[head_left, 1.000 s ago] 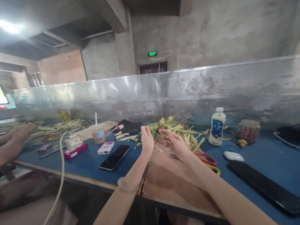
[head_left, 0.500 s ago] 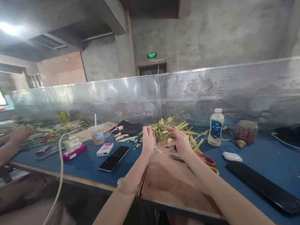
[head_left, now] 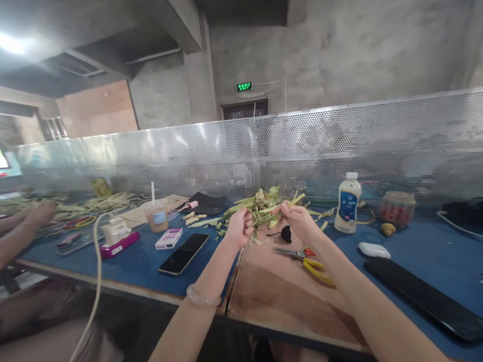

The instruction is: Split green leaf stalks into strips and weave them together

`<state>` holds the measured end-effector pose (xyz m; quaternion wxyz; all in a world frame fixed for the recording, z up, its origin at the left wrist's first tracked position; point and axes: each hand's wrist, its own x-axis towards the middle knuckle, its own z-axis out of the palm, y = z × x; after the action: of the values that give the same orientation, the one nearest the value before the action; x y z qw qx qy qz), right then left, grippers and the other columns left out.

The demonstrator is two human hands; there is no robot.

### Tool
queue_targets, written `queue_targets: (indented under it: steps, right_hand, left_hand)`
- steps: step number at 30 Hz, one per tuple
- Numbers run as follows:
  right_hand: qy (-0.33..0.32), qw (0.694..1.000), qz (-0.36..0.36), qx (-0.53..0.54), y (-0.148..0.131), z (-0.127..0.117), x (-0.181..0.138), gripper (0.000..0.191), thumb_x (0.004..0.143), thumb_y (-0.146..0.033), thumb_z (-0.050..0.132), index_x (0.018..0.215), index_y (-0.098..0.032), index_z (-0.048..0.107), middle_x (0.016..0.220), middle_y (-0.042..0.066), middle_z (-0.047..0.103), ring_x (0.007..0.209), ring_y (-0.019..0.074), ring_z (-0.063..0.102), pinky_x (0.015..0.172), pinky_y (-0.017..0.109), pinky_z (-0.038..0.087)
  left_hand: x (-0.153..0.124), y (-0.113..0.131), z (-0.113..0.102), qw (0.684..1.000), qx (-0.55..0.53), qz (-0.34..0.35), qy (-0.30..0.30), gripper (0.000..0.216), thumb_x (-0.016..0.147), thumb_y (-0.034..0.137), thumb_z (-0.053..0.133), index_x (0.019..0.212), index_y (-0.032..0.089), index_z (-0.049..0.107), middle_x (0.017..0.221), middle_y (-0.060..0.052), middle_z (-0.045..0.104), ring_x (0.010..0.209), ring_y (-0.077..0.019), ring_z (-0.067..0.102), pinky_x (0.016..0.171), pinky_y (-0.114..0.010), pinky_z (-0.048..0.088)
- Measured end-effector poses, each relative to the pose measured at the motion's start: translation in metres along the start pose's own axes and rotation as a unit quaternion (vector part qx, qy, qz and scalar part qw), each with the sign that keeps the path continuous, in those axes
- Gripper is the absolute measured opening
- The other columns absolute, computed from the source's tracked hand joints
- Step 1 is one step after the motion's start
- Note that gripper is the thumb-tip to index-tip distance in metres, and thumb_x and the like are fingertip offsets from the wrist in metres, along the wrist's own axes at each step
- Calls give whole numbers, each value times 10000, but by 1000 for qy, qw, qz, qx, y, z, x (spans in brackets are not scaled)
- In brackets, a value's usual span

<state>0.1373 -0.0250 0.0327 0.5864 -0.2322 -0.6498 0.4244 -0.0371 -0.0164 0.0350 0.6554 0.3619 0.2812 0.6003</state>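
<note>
Your left hand has its fingers curled in toward the palm, closed on the green stalks at their near left edge; a few pale strands hang below it. Your right hand is just across from it, thumb and fingertips drawn together in a pinch on a stalk — exactly which strip they hold is too small to tell. The stalks lie in a loose, leafy heap between and beyond your two hands.

Just below your right hand, a small black object rests on the brown board. Nearer you are the scissors, blades pointing left, a yellow handle loop showing and your right forearm partly over them. A clear bracelet circles your left forearm.

Farther out on the blue tabletop, to your left, lie a dark-screened phone, a pink-and-white box, a lidded cup with a straw and a purple tissue pack. To your right stand a white-capped bottle and a glass jar; nearer are a small white case and a long black case.

At far left, a co-worker's hand — blurred — is at another heap of stalks. A perforated metal screen runs behind everything.
</note>
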Motion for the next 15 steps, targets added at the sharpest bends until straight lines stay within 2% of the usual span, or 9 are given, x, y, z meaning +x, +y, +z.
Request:
queue_targets:
  steps: [5, 9, 15]
  right_hand:
    - [-50, 995, -37, -74, -10, -14, 1, 285, 743, -435, 563, 734, -187, 701, 738, 23, 466, 764, 152, 439, 771, 306, 351]
    - [-40, 993, -63, -90, -15, -23, 2, 261, 740, -428, 568, 733, -207, 707, 746, 18, 440, 822, 160, 422, 838, 317, 322]
    - [-23, 989, -59, -131, -10, -36, 5, 240, 750, -406, 568, 794, -216, 709, 758, 26, 487, 813, 164, 422, 842, 327, 301]
  left_hand:
    - [-1, 0, 0, 999, 10, 1, -38, 211, 752, 233, 506, 638, 170, 340, 483, 99, 207, 314, -3, 141, 307, -126, 35]
    - [-3, 0, 1, 998, 42, 4, -53, 220, 759, 255, 515, 644, 170, 347, 479, 103, 197, 313, -2, 134, 305, -120, 34]
    - [-3, 3, -2, 989, 59, -106, -79, 218, 821, 191, 428, 627, 163, 332, 474, 104, 183, 303, 2, 112, 290, -115, 39]
